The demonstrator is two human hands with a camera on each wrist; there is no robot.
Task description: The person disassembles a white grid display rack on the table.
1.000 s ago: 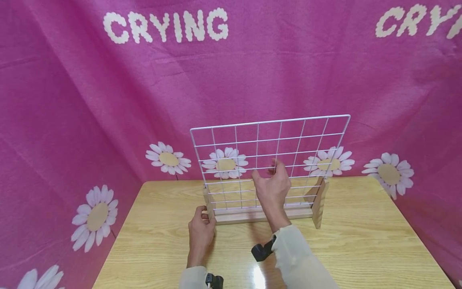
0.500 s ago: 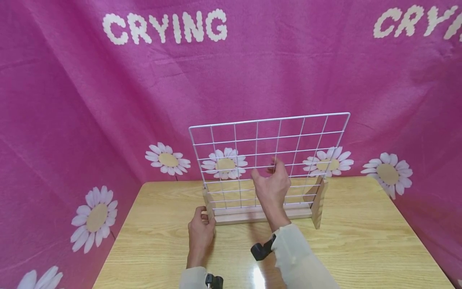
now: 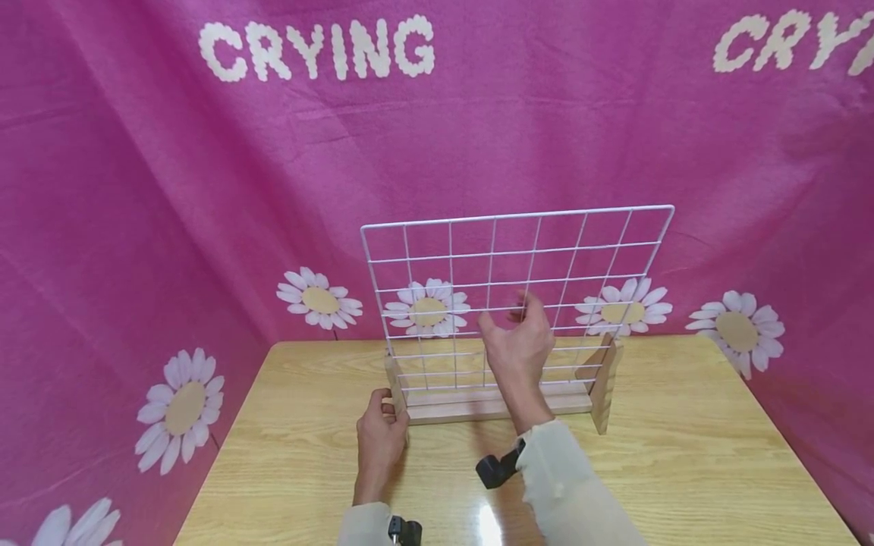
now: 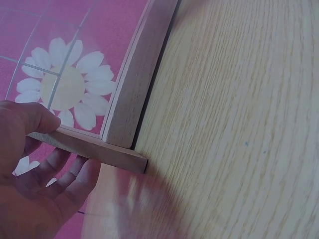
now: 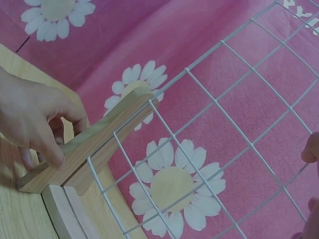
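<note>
A wooden stand (image 3: pixel 451 413) sits toward the far edge of the counter (image 3: pixel 683 455), about midway between its far left and far right corners, with a white wire grid (image 3: pixel 488 283) upright above it, leaning back a little. The grid's top wire slopes, its right end higher in the head view, and its lower edge runs between the stand's left side board (image 4: pixel 99 152) and right side board (image 3: pixel 603 390), close over the base bar (image 5: pixel 62 214); whether it touches the bar cannot be told. The left hand (image 3: pixel 382 436) pinches the left side board, thumb on one face and fingers on the other, on the side facing the counter's left edge. The right hand (image 3: pixel 517 349) holds the grid near its middle, thumb and curled fingers about the wires; the right wrist view shows only its fingertips at the frame's edge, one of them against a wire. Pale sleeves (image 3: pixel 580 485) reach in over the counter's near side, with a black wrist camera (image 3: pixel 497 470) at the right wrist and another black camera (image 3: pixel 407 532) at the left. Beyond the counter's far and side edges hangs a pink cloth (image 3: pixel 560 136) printed with white daisies (image 3: pixel 737 332) and cream lettering (image 3: pixel 337 51) that reads CRYING.
</note>
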